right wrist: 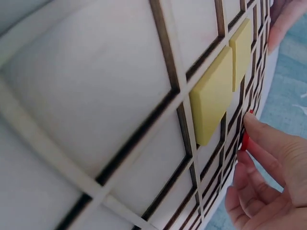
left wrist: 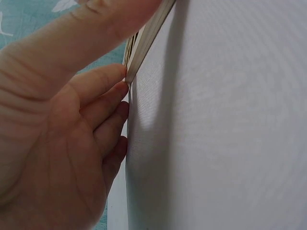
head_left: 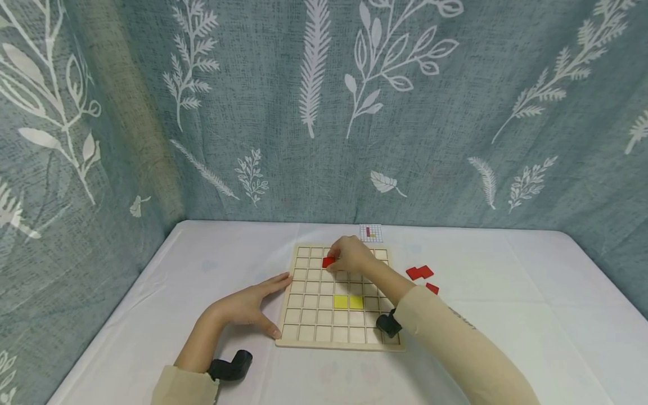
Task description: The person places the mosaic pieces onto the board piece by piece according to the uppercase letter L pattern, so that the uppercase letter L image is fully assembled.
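Observation:
A wooden grid board [head_left: 306,333] lies on the white table. Two yellow square tiles [head_left: 341,302] sit side by side in neighbouring cells, raised a little in the right wrist view. Over the board's far part, my right hand [head_left: 351,256] pinches a red tile [head_left: 328,262] between thumb and fingers; in the right wrist view the red tile [right wrist: 245,142] shows edge-on near the grid. My left hand [head_left: 244,305] rests spread along the board's left side, thumb near the front corner. Its fingertips [left wrist: 121,91] touch the board's edge in the left wrist view.
Several loose red tiles [head_left: 420,272] lie on the table to the board's right. A small printed grid card [head_left: 370,233] lies behind the board. A patterned blue-green curtain [head_left: 283,169] hangs along the table's back and left side.

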`<state>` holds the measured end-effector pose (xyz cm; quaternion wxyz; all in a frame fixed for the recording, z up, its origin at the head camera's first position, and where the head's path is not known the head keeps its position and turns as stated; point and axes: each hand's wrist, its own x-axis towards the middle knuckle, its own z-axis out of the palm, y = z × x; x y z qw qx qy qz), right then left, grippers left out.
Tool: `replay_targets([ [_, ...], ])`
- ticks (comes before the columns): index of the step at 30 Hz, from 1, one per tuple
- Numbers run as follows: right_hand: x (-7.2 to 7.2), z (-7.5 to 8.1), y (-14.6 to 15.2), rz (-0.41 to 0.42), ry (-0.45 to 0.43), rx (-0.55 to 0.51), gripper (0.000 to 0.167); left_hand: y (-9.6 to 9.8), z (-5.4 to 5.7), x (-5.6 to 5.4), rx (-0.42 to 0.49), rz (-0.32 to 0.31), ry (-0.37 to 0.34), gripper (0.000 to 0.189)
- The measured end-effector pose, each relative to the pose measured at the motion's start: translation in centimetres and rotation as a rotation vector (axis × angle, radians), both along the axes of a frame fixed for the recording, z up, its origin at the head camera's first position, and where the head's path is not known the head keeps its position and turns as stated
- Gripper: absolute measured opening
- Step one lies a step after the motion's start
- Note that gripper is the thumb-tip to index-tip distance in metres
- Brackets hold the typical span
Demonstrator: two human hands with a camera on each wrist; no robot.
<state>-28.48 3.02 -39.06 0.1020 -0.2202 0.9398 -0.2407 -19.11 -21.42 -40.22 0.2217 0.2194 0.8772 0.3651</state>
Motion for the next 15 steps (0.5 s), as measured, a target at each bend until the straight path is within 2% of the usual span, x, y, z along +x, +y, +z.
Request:
replay_targets([
  [15,0.27,-0.38,0.42,0.027,0.037,0.001,0.028,0.17,0.14,0.06,0.002,0.01,-0.004,0.106],
])
